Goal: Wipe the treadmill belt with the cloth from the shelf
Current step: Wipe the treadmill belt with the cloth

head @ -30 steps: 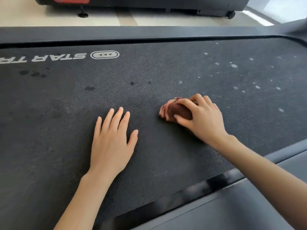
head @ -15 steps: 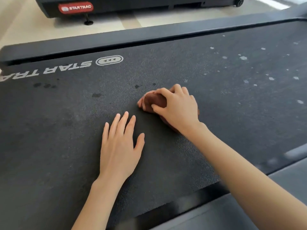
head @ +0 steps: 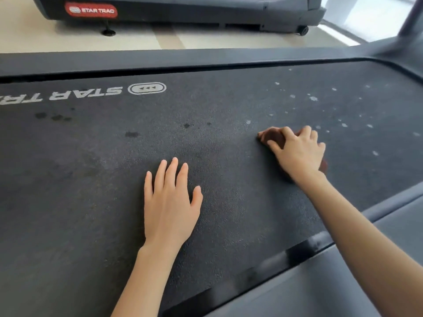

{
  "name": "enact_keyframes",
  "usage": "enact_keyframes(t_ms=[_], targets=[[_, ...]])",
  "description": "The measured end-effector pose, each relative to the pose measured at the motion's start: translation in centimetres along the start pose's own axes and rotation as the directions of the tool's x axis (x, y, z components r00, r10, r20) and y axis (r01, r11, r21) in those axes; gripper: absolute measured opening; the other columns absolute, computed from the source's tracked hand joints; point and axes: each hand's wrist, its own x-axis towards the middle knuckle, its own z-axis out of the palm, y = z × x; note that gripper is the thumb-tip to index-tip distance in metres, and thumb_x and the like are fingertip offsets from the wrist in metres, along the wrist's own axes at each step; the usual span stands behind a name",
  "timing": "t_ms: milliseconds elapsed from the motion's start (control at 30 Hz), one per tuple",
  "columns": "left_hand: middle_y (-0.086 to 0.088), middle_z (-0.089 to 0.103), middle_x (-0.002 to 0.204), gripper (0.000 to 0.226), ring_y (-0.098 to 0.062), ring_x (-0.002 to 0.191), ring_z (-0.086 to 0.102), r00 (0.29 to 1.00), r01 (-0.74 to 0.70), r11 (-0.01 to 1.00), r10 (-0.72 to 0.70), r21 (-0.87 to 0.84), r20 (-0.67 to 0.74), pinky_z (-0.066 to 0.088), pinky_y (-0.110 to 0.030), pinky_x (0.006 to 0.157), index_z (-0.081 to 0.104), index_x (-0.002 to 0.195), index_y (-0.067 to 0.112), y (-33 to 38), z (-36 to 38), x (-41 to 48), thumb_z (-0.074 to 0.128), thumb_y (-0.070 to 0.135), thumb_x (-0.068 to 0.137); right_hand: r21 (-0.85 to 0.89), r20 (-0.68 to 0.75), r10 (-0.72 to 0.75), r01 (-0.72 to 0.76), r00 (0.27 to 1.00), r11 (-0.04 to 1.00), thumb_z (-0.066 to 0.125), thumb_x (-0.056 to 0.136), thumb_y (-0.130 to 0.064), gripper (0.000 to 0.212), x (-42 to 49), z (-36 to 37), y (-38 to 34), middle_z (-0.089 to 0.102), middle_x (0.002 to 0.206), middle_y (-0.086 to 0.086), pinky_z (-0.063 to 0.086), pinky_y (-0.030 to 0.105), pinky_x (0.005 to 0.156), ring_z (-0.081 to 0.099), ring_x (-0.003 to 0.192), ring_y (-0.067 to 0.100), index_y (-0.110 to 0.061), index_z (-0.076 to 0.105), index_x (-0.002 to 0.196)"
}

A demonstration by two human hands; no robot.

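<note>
Head view, the only one on offer. Item: cloth (head: 273,136), reddish-brown, bunched into a wad, lying on the treadmill belt (head: 229,202) right of centre; most of it is covered, one lobe showing past the fingertips and a sliver at the heel of the palm. Right hand (head: 297,154): grip clamped down on the cloth, fingers curled over the top, pressing it to the belt. Left hand (head: 170,202): grip apart, palm flat on the belt, fingers spread, holding nothing, well apart from the cloth. Belt: dark, grainy, with pale specks (head: 313,98) beyond and right of the cloth and darker spots (head: 131,134) to its left. Handling, as a judgement: soft, light, crushable, likely to drag on the rough texture; best taken over the top of the wad so no loose edge trails or folds under.
</note>
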Motion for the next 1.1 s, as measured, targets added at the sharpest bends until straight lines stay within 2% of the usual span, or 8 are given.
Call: enact_keyframes(t_ms=[233, 400, 567, 633, 800, 933, 1033, 1100], targets=[[-0.012, 0.042, 0.146, 0.054, -0.029, 0.139, 0.032, 1.000, 0.023, 0.999, -0.022, -0.045, 0.013, 0.020, -0.050, 0.113, 0.049, 0.136, 0.009, 0.1, -0.1, 0.0, 0.054, 0.035, 0.089, 0.071, -0.044, -0.367, 0.369, 0.929, 0.927, 0.046, 0.090, -0.061, 0.051, -5.6, -0.8, -5.3, 0.047, 0.124, 0.012, 0.037, 0.043, 0.088, 0.042, 0.115, 0.031, -0.032, 0.050, 0.131], [-0.011, 0.035, 0.151, 0.056, -0.027, 0.142, 0.023, 0.998, 0.023, 0.998, -0.020, -0.054, 0.065, 0.013, -0.048, 0.115, 0.043, 0.141, 0.010, 0.2, -0.4, 0.1, 0.048, 0.037, 0.092, 0.110, 0.061, -0.327, 0.319, 0.943, 0.941, 0.049, 0.085, -0.064, 0.053, -4.5, -1.7, 0.9, 0.049, 0.118, 0.008, 0.043, 0.041, 0.086, 0.046, 0.111, 0.030, -0.035, 0.052, 0.129], [-0.015, 0.040, 0.147, 0.054, -0.031, 0.140, 0.028, 0.999, 0.020, 0.998, -0.018, -0.053, 0.036, 0.018, -0.052, 0.112, 0.047, 0.137, 0.005, 0.3, -0.4, 0.0, 0.051, 0.033, 0.091, 0.077, 0.026, 0.035, -0.036, 0.999, 0.996, 0.048, 0.087, -0.062, 0.053, -4.7, -1.3, 9.5, 0.047, 0.120, 0.012, 0.041, 0.045, 0.089, 0.042, 0.114, 0.036, -0.035, 0.050, 0.132], [-0.017, 0.042, 0.145, 0.053, -0.033, 0.138, 0.030, 0.999, 0.016, 0.999, -0.014, -0.043, 0.040, 0.019, -0.054, 0.111, 0.049, 0.136, 0.003, 0.3, -0.4, 0.0, 0.054, 0.030, 0.090, 0.024, 0.003, 0.086, -0.086, 0.996, 0.996, 0.047, 0.088, -0.062, 0.053, -5.3, -1.2, 9.5, 0.046, 0.121, 0.014, 0.038, 0.045, 0.090, 0.040, 0.114, 0.036, -0.034, 0.049, 0.132], [-0.019, 0.036, 0.148, 0.053, -0.036, 0.140, 0.024, 0.993, 0.052, 0.998, -0.050, -0.021, 0.105, 0.017, -0.057, 0.111, 0.048, 0.137, 0.005, 1.1, -0.5, 0.2, 0.056, 0.028, 0.090, -0.061, -0.047, -0.175, 0.172, 0.983, 0.983, 0.048, 0.088, -0.060, 0.049, -7.9, -1.5, 6.2, 0.050, 0.114, 0.016, 0.039, 0.043, 0.078, 0.048, 0.104, 0.036, -0.027, 0.056, 0.122], [-0.017, 0.030, 0.151, 0.055, -0.034, 0.142, 0.021, 0.987, -0.064, 0.998, 0.067, -0.025, 0.146, 0.016, -0.054, 0.113, 0.046, 0.139, 0.010, 5.2, 0.0, 0.0, 0.056, 0.032, 0.090, -0.005, -0.136, -0.359, 0.362, 0.923, 0.932, 0.039, 0.081, -0.060, 0.050, -9.8, -1.1, 6.2, 0.057, 0.096, 0.013, 0.043, 0.037, 0.064, 0.054, 0.084, 0.033, -0.025, 0.066, 0.106], [-0.018, 0.038, 0.147, 0.051, -0.037, 0.138, 0.030, 0.963, -0.226, 0.973, 0.229, -0.039, 0.143, 0.022, -0.056, 0.110, 0.051, 0.135, 0.009, 9.9, 1.5, 0.4, 0.057, 0.033, 0.090, 0.104, -0.125, -0.355, 0.368, 0.927, 0.924, 0.042, 0.081, -0.061, 0.049, -7.9, -0.9, 8.8, 0.056, 0.094, 0.010, 0.046, 0.038, 0.065, 0.055, 0.084, 0.033, -0.030, 0.065, 0.111], [-0.017, 0.039, 0.147, 0.051, -0.036, 0.137, 0.031, 0.950, -0.275, 0.960, 0.278, -0.043, 0.144, 0.021, -0.056, 0.110, 0.051, 0.135, 0.010, 12.5, 2.4, 1.2, 0.052, 0.036, 0.091, 0.089, -0.104, -0.252, 0.261, 0.962, 0.961, 0.052, 0.083, -0.060, 0.045, -5.8, -0.7, 12.0, 0.055, 0.101, 0.011, 0.045, 0.040, 0.071, 0.053, 0.092, 0.035, -0.031, 0.062, 0.117]])
